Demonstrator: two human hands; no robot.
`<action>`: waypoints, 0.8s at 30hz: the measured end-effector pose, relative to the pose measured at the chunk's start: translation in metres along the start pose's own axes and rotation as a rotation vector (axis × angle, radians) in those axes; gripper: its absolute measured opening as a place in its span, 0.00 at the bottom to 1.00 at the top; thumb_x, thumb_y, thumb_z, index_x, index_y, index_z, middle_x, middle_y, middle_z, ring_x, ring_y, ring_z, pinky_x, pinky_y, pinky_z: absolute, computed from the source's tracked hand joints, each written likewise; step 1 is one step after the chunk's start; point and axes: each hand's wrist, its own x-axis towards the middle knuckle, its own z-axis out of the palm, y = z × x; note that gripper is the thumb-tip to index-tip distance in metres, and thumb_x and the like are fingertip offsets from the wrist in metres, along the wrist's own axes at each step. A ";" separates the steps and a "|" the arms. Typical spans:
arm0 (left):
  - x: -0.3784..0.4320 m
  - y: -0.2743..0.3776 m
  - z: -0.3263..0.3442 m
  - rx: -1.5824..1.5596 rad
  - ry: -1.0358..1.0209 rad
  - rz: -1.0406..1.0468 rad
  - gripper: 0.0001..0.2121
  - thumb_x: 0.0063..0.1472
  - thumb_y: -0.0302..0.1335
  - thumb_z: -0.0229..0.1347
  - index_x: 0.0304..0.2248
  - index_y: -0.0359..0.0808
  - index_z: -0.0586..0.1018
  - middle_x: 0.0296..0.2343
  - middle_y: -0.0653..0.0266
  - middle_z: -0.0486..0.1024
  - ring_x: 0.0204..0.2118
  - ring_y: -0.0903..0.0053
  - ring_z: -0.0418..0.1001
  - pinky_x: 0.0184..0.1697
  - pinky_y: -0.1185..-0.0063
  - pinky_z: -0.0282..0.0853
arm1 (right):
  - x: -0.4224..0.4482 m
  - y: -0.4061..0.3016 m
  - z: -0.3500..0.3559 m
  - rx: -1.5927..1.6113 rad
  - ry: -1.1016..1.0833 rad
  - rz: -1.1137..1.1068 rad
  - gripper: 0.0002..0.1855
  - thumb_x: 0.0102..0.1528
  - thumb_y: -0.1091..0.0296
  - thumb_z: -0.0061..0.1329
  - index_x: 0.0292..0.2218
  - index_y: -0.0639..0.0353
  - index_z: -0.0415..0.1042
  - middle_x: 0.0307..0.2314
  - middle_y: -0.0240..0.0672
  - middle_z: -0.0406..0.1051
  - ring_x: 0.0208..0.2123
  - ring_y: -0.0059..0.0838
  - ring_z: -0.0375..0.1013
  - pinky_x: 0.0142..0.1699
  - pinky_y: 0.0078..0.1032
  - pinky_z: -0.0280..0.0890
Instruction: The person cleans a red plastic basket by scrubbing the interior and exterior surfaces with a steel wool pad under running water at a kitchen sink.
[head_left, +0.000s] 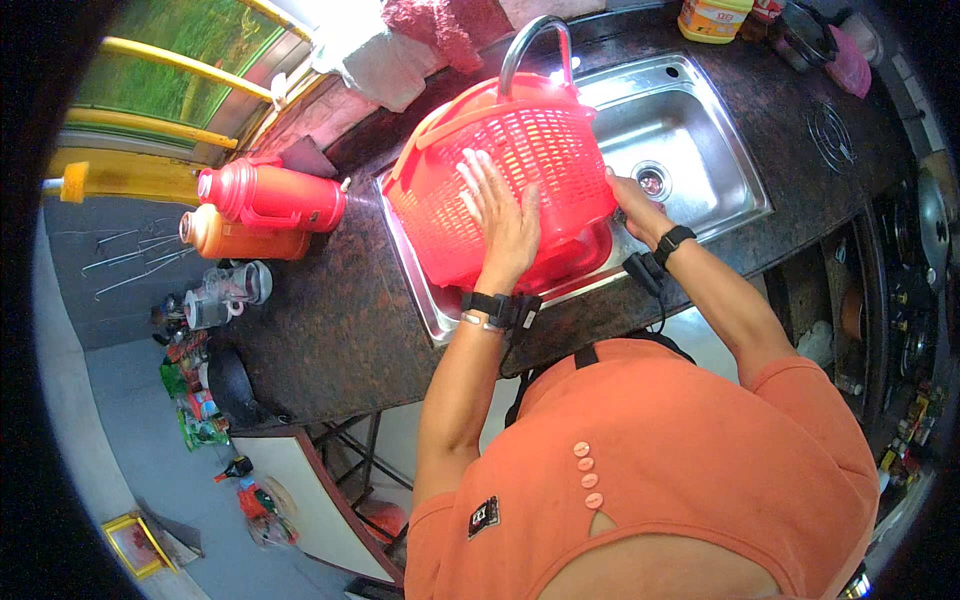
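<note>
A red plastic basket (555, 150) with woven-look openwork sides stands tilted in the left bowl of the double stainless steel sink, under the curved faucet (517, 56). Its orange-red handle (435, 124) lies toward the left. My left hand (499, 214) rests flat on the basket's near side, fingers stretched and slightly apart. At the basket's right side, my right hand (641, 210) holds the lower edge, thumb up; its other fingers are partly hidden. Below the basket, a red plastic basin (592, 259) shows in the bowl.
The right sink bowl (637, 142) has a round drain. Two thermos flasks, one red (277, 195) and one orange (247, 234), lie toward the left on the dark stone counter (330, 322). A yellow detergent bottle (712, 19) stands behind. A wire rack (831, 139) lies at right.
</note>
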 end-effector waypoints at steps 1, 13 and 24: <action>0.003 0.002 0.000 0.007 0.022 0.009 0.39 0.69 0.46 0.42 0.65 0.28 0.38 0.66 0.46 0.28 0.69 0.53 0.24 0.67 0.54 0.25 | 0.000 -0.001 0.002 -0.004 -0.001 0.000 0.29 0.67 0.50 0.37 0.53 0.71 0.68 0.49 0.37 0.72 0.49 0.25 0.68 0.57 0.26 0.57; 0.080 -0.017 -0.084 -0.317 -0.323 0.007 0.36 0.69 0.45 0.45 0.63 0.23 0.49 0.61 0.43 0.54 0.65 0.62 0.51 0.67 0.73 0.45 | -0.058 -0.044 0.021 -0.052 0.038 -0.033 0.26 0.62 0.55 0.50 0.40 0.81 0.73 0.34 0.42 0.77 0.33 0.25 0.74 0.40 0.24 0.66; 0.087 -0.062 -0.128 -1.048 -0.408 -0.383 0.27 0.71 0.46 0.40 0.58 0.32 0.64 0.53 0.58 0.70 0.53 0.72 0.71 0.58 0.73 0.65 | -0.039 -0.104 0.073 -0.286 0.043 -0.368 0.16 0.56 0.63 0.54 0.35 0.72 0.77 0.23 0.34 0.74 0.24 0.19 0.69 0.30 0.23 0.64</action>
